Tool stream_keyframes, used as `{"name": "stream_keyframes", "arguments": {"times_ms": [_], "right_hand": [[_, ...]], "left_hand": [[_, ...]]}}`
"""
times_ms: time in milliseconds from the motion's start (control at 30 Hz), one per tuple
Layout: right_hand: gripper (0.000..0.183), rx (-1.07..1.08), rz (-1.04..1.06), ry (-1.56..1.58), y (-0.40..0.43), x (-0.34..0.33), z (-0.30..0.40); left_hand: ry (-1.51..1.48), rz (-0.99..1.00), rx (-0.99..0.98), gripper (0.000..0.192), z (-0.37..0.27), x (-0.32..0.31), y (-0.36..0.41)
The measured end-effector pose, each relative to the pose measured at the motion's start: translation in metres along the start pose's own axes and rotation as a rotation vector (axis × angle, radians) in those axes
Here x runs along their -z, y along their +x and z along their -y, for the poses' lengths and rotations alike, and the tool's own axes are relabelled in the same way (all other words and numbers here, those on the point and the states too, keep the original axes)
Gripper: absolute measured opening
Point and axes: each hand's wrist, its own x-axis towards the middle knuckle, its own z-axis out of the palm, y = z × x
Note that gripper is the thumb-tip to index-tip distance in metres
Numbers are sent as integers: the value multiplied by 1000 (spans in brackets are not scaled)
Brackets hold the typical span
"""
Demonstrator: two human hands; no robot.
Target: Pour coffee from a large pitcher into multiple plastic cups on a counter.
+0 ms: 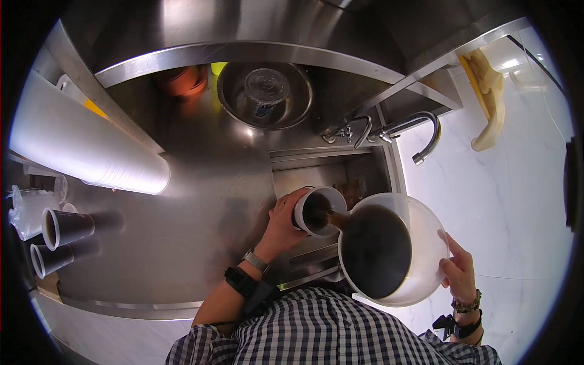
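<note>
My left hand (284, 223) is wrapped around a plastic cup (338, 205) above the sink. Dark brown liquid streams into this cup from the lip of a large translucent plastic pitcher (429, 255). The pitcher tilts to the left, with a lot of dark liquid (376, 251) in it. My right hand (458, 269) grips it at its right side; the handle itself is mostly hidden. On the counter at the far left stand two cups of dark liquid, a larger one (75, 228) and a smaller one (61, 258).
The steel sink (308, 175) lies under my left hand, with a curved tap (435, 132) and a smaller tap (365, 130) behind it. A steel bowl (226, 102) holds a lidded clear cup (267, 86). A long stack of white cups (91, 137) reaches over the steel counter (191, 237).
</note>
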Motion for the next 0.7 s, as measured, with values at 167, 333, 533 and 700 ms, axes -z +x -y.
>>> {"name": "stream_keyframes", "arguments": {"times_ms": [167, 333, 533, 700], "right_hand": [[55, 25, 3, -13, 1, 0, -2], [53, 31, -11, -15, 1, 0, -2], [57, 0, 4, -16, 1, 0, 2], [57, 3, 9, 15, 1, 1, -1]], "left_hand": [[-12, 2, 16, 82, 4, -2, -1], [-27, -3, 11, 83, 4, -2, 0], [-34, -11, 9, 84, 5, -2, -1], [-32, -11, 20, 83, 2, -2, 0]]}}
